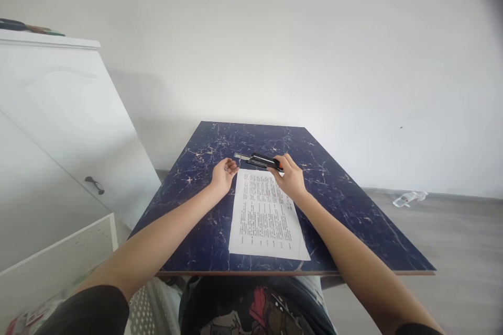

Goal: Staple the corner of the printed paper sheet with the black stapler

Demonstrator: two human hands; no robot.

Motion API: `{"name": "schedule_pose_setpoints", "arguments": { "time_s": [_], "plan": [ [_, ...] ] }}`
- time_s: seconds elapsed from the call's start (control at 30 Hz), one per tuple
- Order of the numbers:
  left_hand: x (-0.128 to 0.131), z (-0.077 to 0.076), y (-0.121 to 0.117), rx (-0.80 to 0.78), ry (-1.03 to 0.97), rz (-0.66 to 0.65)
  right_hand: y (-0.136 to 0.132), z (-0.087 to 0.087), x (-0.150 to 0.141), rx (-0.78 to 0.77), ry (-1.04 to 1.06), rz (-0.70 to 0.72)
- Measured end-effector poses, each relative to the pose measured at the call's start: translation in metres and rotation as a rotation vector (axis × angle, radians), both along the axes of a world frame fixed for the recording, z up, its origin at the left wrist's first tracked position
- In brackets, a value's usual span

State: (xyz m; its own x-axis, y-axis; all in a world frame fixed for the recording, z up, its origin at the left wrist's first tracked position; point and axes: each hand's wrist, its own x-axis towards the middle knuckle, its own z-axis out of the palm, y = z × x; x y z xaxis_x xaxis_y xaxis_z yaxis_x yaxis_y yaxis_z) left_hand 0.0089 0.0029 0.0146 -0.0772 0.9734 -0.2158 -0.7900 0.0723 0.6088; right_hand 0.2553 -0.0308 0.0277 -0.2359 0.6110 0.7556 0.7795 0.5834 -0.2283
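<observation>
A black stapler [264, 160] with an orange part is in my right hand [291, 174], whose fingers and thumb grip its right end. Its narrow metal strip [242, 157] sticks out to the left, toward my other hand. My left hand [225, 175] is half curled beside the tip of that strip, fingers loosely bent and apart from the stapler; I see nothing in it. Below both hands, a sheet of printed paper [263, 214] lies flat on the table, its top edge just under the stapler.
The dark blue marble-patterned table [330, 220] stands against a white wall [275, 52]. On the left are a white cabinet [58, 94] with a dark handle [95, 185] and a white-framed bin [113, 230]. A clear plastic wrapper [409, 199] lies on the floor at right.
</observation>
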Motion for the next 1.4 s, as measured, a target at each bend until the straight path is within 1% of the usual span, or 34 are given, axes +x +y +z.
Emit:
{"name": "schedule_pose_setpoints", "arguments": {
  "time_s": [0.03,0.1,0.17,0.23,0.3,0.37,0.5,0.63,0.7,0.8,0.87,0.93,1.0,1.1,1.17,1.2,1.27,1.4],
  "plan": [
    [-0.003,0.001,0.0,0.022,0.024,0.031,0.003,-0.001,0.002,-0.083,0.057,-0.004],
    [-0.009,0.004,0.0,0.088,0.049,0.046,0.009,-0.003,0.006,-0.229,0.134,-0.013],
    [-0.013,0.008,-0.002,0.167,0.032,0.037,0.014,-0.007,0.009,-0.353,0.172,-0.029],
    [-0.013,0.013,-0.005,0.247,-0.012,0.013,0.018,-0.009,0.012,-0.441,0.18,-0.046],
    [-0.009,0.017,-0.01,0.329,-0.05,-0.042,0.02,-0.011,0.013,-0.485,0.159,-0.054],
    [-0.002,0.02,-0.016,0.381,-0.044,-0.111,0.021,-0.012,0.013,-0.497,0.128,-0.054],
    [0.012,0.023,-0.032,0.456,0.128,-0.241,0.02,-0.013,0.012,-0.517,0.078,-0.024],
    [0.02,0.024,-0.044,0.594,0.361,-0.35,0.018,-0.015,0.009,-0.509,0.018,0.007],
    [0.021,0.023,-0.047,0.652,0.47,-0.431,0.019,-0.017,0.008,-0.507,0.007,0.027],
    [0.021,0.019,-0.048,0.698,0.582,-0.538,0.021,-0.019,0.009,-0.519,0.008,0.071],
    [0.02,0.018,-0.049,0.706,0.632,-0.567,0.022,-0.018,0.012,-0.51,0.01,0.115],
    [0.02,0.017,-0.048,0.7,0.664,-0.573,0.02,-0.014,0.015,-0.46,0.047,0.171],
    [0.02,0.016,-0.049,0.688,0.679,-0.573,0.015,-0.006,0.016,-0.384,0.137,0.253],
    [0.022,0.017,-0.051,0.655,0.67,-0.578,0.005,0.005,0.01,-0.302,0.239,0.488],
    [0.024,0.017,-0.053,0.622,0.656,-0.593,-0.002,0.009,0.0,-0.268,0.212,0.659],
    [0.025,0.017,-0.054,0.608,0.65,-0.602,-0.005,0.009,-0.006,-0.251,0.186,0.716],
    [0.027,0.016,-0.055,0.599,0.647,-0.617,-0.008,0.007,-0.017,-0.211,0.152,0.765],
    [0.027,0.015,-0.054,0.633,0.663,-0.61,-0.01,0.004,-0.025,-0.146,0.131,0.721]
  ]
}}
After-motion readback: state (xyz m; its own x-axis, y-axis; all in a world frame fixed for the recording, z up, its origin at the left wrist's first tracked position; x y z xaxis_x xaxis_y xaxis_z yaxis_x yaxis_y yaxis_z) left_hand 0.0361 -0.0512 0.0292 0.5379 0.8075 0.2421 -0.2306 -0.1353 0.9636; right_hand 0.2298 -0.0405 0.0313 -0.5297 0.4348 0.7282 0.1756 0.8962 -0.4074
